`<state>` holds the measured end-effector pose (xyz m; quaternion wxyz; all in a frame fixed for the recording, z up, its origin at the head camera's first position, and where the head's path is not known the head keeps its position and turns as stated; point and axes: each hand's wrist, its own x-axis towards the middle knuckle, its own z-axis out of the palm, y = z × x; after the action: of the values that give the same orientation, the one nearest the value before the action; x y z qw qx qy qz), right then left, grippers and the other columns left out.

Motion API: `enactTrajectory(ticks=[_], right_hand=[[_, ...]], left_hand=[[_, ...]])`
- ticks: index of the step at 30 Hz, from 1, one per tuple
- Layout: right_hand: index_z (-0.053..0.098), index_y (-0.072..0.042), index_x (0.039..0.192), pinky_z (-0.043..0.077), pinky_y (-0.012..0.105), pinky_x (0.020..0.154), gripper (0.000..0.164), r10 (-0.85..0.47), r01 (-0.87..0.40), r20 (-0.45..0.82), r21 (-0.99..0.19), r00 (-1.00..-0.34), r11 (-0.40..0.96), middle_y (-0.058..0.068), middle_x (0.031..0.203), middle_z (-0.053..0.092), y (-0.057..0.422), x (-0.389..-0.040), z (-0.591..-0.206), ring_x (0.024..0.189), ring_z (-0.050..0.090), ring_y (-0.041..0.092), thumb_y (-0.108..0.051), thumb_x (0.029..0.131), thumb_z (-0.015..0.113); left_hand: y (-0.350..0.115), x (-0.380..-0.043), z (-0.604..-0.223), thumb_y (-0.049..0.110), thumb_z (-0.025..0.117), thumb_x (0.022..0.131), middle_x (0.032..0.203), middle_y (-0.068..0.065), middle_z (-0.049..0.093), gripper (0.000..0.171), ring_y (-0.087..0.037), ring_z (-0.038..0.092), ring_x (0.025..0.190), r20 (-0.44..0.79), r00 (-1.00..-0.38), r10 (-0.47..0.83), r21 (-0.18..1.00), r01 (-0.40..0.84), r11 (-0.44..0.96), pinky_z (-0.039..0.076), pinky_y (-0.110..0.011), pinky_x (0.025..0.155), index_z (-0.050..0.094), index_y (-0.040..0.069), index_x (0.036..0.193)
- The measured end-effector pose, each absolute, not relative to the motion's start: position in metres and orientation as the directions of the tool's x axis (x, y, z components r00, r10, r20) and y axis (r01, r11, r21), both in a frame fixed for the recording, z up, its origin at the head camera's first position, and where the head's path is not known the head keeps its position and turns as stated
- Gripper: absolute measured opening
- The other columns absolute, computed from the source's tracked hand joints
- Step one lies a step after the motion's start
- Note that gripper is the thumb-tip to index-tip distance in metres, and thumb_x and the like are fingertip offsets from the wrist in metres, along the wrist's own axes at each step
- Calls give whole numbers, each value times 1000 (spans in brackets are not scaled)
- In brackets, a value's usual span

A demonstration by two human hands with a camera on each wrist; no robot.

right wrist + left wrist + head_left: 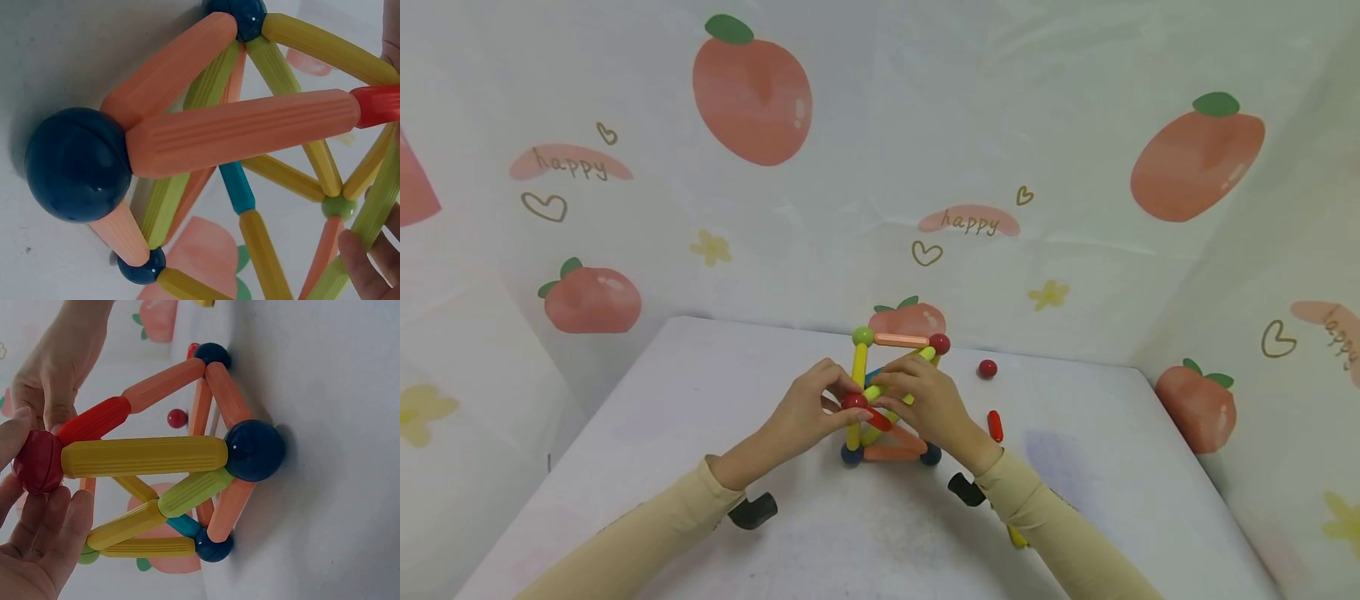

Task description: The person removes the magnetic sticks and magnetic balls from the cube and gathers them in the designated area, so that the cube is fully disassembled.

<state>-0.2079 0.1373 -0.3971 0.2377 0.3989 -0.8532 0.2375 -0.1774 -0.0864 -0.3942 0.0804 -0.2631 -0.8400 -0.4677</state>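
Observation:
A standing frame of coloured magnetic rods and balls has dark blue balls (255, 450) at its bottom corners. My left hand (805, 402) grips the red ball (39, 461) at the upper near corner between thumb and fingers. From that ball a yellow rod (144, 456) runs down to a blue ball, and a short red rod (97, 420) meets an orange rod (250, 132) in a slant. My right hand (936, 402) pinches a light green rod (378, 194) at the top, close beside the red ball. At the back are a green ball (862, 337) and another red ball (939, 344).
On the white table (662, 417), a loose red ball (988, 368) and a short red rod (995, 426) lie right of the frame. A yellow rod (1017, 537) shows partly from under the right sleeve. A fruit-printed cloth (850, 167) hangs behind.

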Motion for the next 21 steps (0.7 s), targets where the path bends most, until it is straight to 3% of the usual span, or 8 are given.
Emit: enactTrajectory(ticks=[21], right_hand=[[76, -17, 107, 58, 26, 81, 31, -569, -756, 510, -316, -644, 573, -1, 105, 72, 137, -210, -390, 103, 64, 15, -26, 78, 83]], left_hand=[[-85, -176, -393, 19, 84, 79, 95, -1, 58, 28, -11, 63, 86, 381, -850, 363, 742, 516, 429, 59, -21, 71, 63, 11, 97]])
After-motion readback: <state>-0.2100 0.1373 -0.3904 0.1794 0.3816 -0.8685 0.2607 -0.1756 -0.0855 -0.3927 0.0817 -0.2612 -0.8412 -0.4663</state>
